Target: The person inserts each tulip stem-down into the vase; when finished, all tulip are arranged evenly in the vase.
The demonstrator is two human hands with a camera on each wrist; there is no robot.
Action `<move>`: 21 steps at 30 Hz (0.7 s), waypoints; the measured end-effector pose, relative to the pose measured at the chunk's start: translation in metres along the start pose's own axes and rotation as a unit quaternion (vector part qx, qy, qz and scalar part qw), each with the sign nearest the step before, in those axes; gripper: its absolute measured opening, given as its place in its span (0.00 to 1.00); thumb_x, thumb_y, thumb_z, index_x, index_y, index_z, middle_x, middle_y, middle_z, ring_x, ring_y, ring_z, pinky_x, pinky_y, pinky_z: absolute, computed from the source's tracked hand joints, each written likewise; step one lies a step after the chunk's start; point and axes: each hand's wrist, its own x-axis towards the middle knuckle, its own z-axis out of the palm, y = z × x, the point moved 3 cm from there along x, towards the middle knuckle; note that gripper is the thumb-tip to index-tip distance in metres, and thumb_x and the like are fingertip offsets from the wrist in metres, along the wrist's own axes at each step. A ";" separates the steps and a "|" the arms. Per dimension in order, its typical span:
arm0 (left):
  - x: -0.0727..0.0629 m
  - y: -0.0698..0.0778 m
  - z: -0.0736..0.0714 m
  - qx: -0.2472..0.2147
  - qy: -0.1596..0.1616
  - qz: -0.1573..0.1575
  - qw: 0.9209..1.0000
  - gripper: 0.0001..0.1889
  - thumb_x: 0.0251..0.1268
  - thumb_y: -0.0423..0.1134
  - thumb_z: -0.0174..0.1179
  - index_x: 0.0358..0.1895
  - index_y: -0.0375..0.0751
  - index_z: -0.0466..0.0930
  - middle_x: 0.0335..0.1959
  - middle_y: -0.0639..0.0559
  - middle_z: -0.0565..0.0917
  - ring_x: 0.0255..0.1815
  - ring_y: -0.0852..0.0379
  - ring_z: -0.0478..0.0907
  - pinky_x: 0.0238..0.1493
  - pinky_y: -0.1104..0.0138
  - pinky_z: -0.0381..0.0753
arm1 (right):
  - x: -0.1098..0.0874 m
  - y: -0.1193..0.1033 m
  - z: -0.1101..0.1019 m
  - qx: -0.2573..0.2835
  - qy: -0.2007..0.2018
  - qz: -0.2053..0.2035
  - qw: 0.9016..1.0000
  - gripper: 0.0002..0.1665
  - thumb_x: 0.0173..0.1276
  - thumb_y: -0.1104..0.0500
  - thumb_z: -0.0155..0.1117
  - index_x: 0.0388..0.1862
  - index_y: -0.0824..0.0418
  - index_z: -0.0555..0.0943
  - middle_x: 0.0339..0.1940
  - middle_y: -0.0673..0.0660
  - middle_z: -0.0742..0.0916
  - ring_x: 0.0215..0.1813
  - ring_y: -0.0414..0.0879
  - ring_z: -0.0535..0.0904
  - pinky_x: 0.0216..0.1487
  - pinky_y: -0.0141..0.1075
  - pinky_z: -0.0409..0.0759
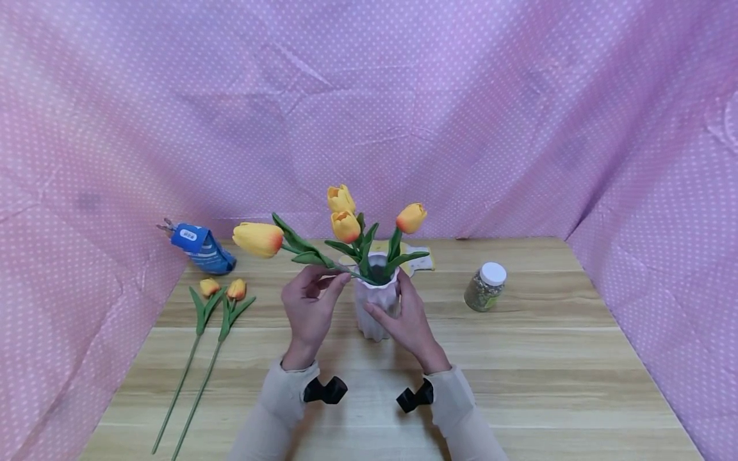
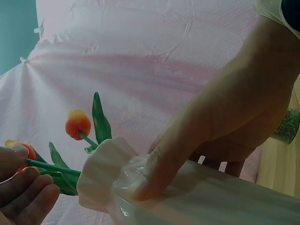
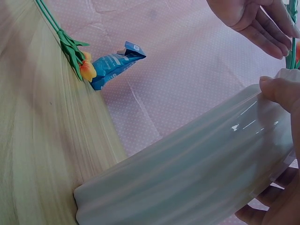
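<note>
A white fluted vase (image 1: 373, 310) stands on the table with three yellow-orange tulips (image 1: 345, 226) rising from its mouth. My right hand (image 1: 408, 320) grips the vase near the top, thumb across the front and fingers round the far side. At the left of the rim my left hand (image 1: 314, 301) pinches the green stem of another tulip (image 1: 257, 240), whose bloom leans far out to the left. In the left wrist view that stem (image 2: 51, 166) runs from the fingertips into the scalloped mouth; its lower end is hidden inside the vase (image 2: 103, 178).
Two loose tulips (image 1: 216, 320) lie on the left of the wooden table (image 1: 553, 384). Behind them is a blue packet (image 1: 204, 250). To the right stands a jar (image 1: 485, 287) with a white lid. A yellow-and-white flat item (image 1: 421, 256) lies behind the vase, and a pink dotted cloth (image 1: 369, 115) hangs around.
</note>
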 end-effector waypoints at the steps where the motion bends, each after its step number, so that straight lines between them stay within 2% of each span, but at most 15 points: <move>1: 0.000 0.000 -0.001 0.004 -0.002 0.000 1.000 0.11 0.54 0.22 0.70 0.40 0.21 0.81 0.39 0.72 0.86 0.40 0.71 0.85 0.43 0.75 0.88 | 0.000 0.000 0.000 0.000 0.000 0.001 1.000 0.52 0.64 0.50 0.72 0.79 0.57 0.55 0.77 0.60 0.70 0.78 0.60 0.66 0.76 0.66 0.63; 7: 0.002 -0.002 -0.009 0.001 0.010 -0.007 1.000 0.10 0.52 0.17 0.68 0.39 0.20 0.80 0.37 0.71 0.86 0.36 0.72 0.85 0.40 0.77 0.87 | 0.000 0.001 0.000 0.001 0.001 -0.003 1.000 0.52 0.64 0.50 0.72 0.79 0.56 0.55 0.76 0.59 0.70 0.78 0.59 0.66 0.76 0.66 0.63; 9: 0.004 -0.002 -0.013 -0.028 0.016 -0.004 0.999 0.09 0.53 0.18 0.68 0.38 0.20 0.80 0.36 0.68 0.87 0.35 0.71 0.86 0.40 0.75 0.88 | 0.000 0.001 0.001 0.001 0.001 -0.005 1.000 0.51 0.64 0.50 0.72 0.80 0.56 0.55 0.77 0.59 0.70 0.78 0.59 0.66 0.76 0.66 0.63; 11: 0.008 -0.001 -0.018 -0.072 0.018 0.004 0.997 0.08 0.55 0.19 0.68 0.39 0.24 0.82 0.36 0.64 0.89 0.35 0.68 0.87 0.40 0.73 0.89 | 0.000 0.001 0.001 0.000 0.002 -0.007 1.000 0.51 0.64 0.50 0.72 0.80 0.56 0.55 0.77 0.58 0.70 0.78 0.58 0.66 0.77 0.65 0.63; 15: 0.020 0.000 -0.029 -0.183 0.020 0.023 0.983 0.11 0.59 0.24 0.68 0.45 0.35 0.84 0.38 0.55 0.91 0.38 0.62 0.89 0.41 0.67 0.91 | 0.000 0.002 0.001 0.000 0.001 -0.006 1.000 0.51 0.65 0.50 0.72 0.80 0.55 0.55 0.77 0.58 0.70 0.78 0.58 0.65 0.77 0.65 0.63; 17: 0.026 0.001 -0.034 -0.235 0.023 0.027 0.971 0.13 0.60 0.24 0.67 0.48 0.34 0.83 0.39 0.52 0.91 0.38 0.59 0.90 0.41 0.64 0.91 | 0.000 0.002 0.001 0.000 0.001 -0.005 1.000 0.51 0.65 0.50 0.72 0.80 0.55 0.55 0.77 0.58 0.70 0.78 0.58 0.65 0.77 0.66 0.63; 21: 0.034 0.003 -0.043 -0.287 0.036 0.035 0.957 0.13 0.60 0.22 0.65 0.48 0.27 0.81 0.37 0.47 0.90 0.37 0.56 0.90 0.40 0.62 0.91 | -0.001 0.001 0.001 0.004 -0.001 -0.003 1.000 0.51 0.65 0.50 0.72 0.80 0.56 0.55 0.77 0.58 0.69 0.79 0.58 0.65 0.76 0.66 0.62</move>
